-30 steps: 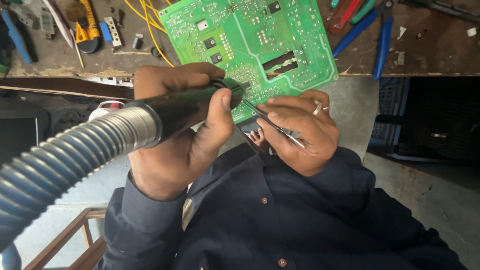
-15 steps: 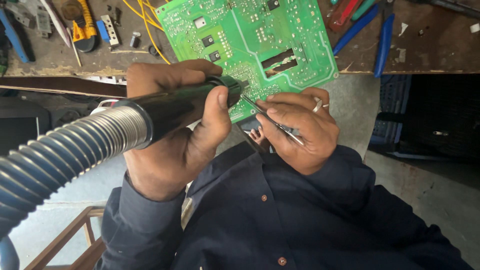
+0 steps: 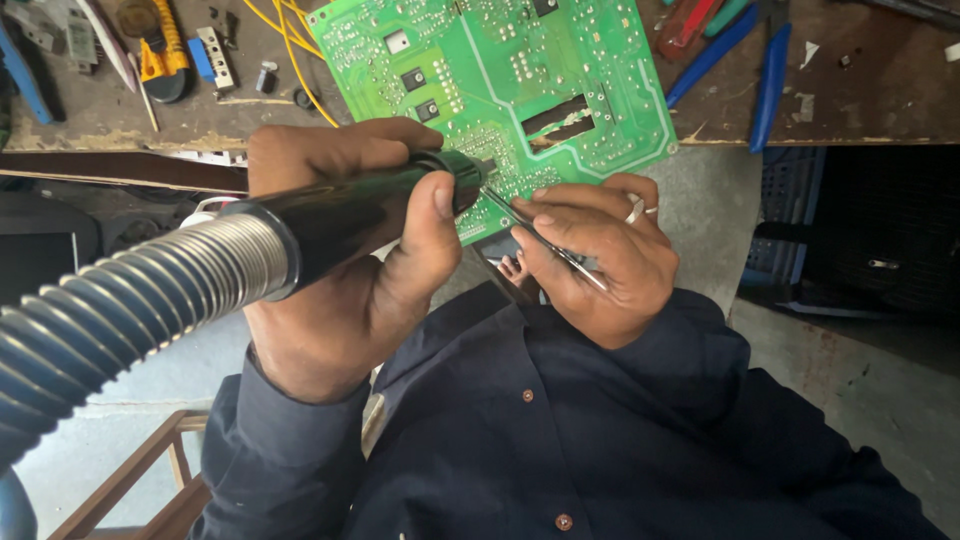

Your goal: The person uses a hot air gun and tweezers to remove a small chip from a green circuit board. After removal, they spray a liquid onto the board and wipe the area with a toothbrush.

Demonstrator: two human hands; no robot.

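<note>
One head camera looks steeply down, close over the hands, toward the worktop (image 3: pixel 880 100) edge with the floor below it.

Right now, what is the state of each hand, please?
Left hand: closed around the black hot-air handle.
Right hand: fingers closed on thin metal tweezers at the green circuit board.

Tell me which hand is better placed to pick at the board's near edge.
Probably right: the right hand holds tweezers with tips at the green board edge; the left hand is wrapped around the black hose-fed tool.
</note>
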